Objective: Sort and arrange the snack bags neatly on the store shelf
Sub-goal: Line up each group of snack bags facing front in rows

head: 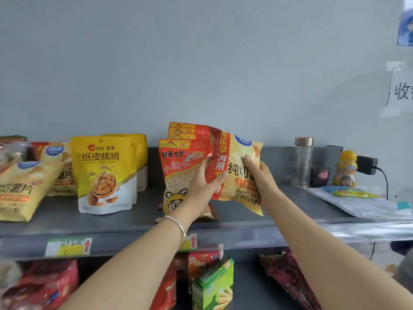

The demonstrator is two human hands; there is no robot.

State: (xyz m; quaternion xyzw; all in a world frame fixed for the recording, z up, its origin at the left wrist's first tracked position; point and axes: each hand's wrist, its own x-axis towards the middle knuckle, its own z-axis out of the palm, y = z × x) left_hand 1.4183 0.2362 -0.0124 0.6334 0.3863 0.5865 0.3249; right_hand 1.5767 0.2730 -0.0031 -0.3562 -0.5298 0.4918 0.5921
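Note:
I hold a yellow potato-chip bag (240, 175) with a red side band, lifted just above the grey shelf (111, 222) at centre. My left hand (204, 182) grips its red left edge, and my right hand (257, 173) grips its front. Directly left of it stand several red snack bags (178, 166) in a row, one behind another. Further left stand yellow walnut pouches (104, 173). At the far left lie more yellow chip bags (20, 189), leaning and overlapping.
On the shelf's right stand a clear bottle (303, 163), a small yellow bottle (346, 168), a black adapter with cable (367, 165) and a white packet (357, 203). The lower shelf holds a green box (214, 287) and red and maroon bags. Grey wall behind.

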